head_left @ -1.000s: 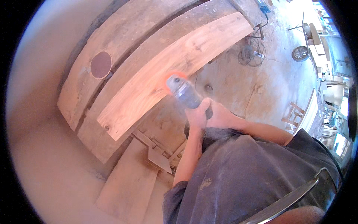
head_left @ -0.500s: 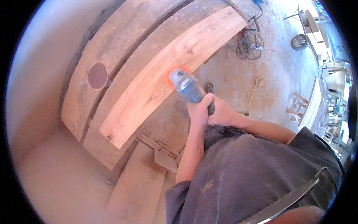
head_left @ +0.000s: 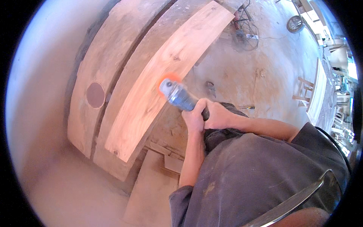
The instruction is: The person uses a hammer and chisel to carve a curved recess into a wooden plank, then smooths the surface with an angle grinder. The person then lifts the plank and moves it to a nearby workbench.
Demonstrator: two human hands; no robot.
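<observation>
Both of my hands are wrapped round the body of a blue-grey angle grinder [head_left: 180,97]. My left hand [head_left: 194,119] is closed on it nearer the grinder's head, and my right hand [head_left: 219,115] closes round the rear end, partly behind the left. A blurred orange-red disc [head_left: 162,87] shows around the metal head. It lies over the near long edge of a pale wooden board [head_left: 145,89], around mid-length; whether it touches the wood is hard to tell. Knots and grain mark the board, which rests on a dusty, wider plank [head_left: 113,130].
A round brown sanding disc [head_left: 95,95] lies on the farther dusty plank [head_left: 85,125], beyond a dark gap. Wooden offcuts [head_left: 153,185] are low, near my left arm. Tangled cables [head_left: 244,38], a spoked wheel [head_left: 295,24] and a wooden frame [head_left: 304,90] stand across the floor.
The whole view has shifted and turned slightly. Against the board, the grinder stays at about the same stretch, and both hands keep their grip on it.
</observation>
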